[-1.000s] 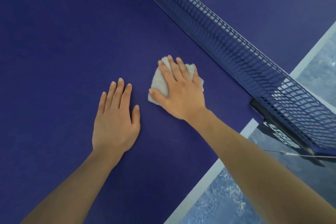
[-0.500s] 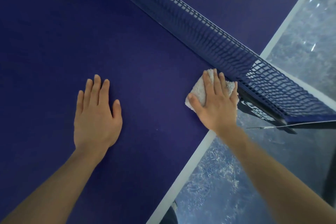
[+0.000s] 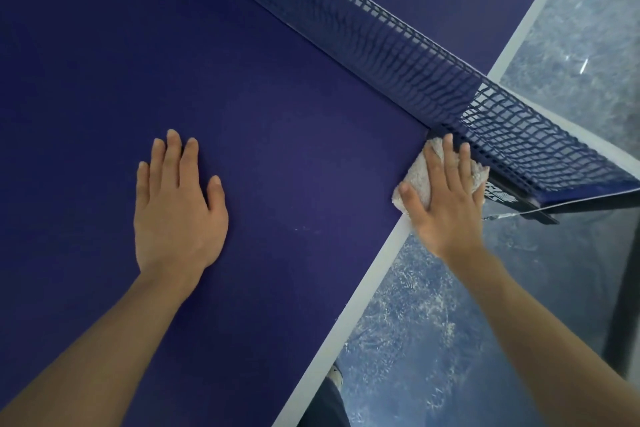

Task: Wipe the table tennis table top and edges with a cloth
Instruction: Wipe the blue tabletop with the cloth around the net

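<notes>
The dark blue table tennis table top [image 3: 277, 156] fills the left and middle of the view, bordered by a white side edge line [image 3: 349, 319]. My right hand [image 3: 445, 204] presses flat on a folded off-white cloth [image 3: 415, 177] at the table's side edge, right where the net meets it. Part of the cloth is hidden under my palm and fingers. My left hand [image 3: 176, 208] lies flat on the blue surface, fingers spread, holding nothing.
The dark blue net [image 3: 398, 45] runs diagonally from top middle to the right, ending at its black clamp post [image 3: 502, 194] just beyond the cloth. Past the table edge is a mottled grey-blue floor [image 3: 422, 340]. A shoe tip [image 3: 334, 374] shows near the bottom.
My right hand has slid the cloth rightward along the net, from the middle of the surface to the side edge by the net post. My left hand stayed flat on the table.
</notes>
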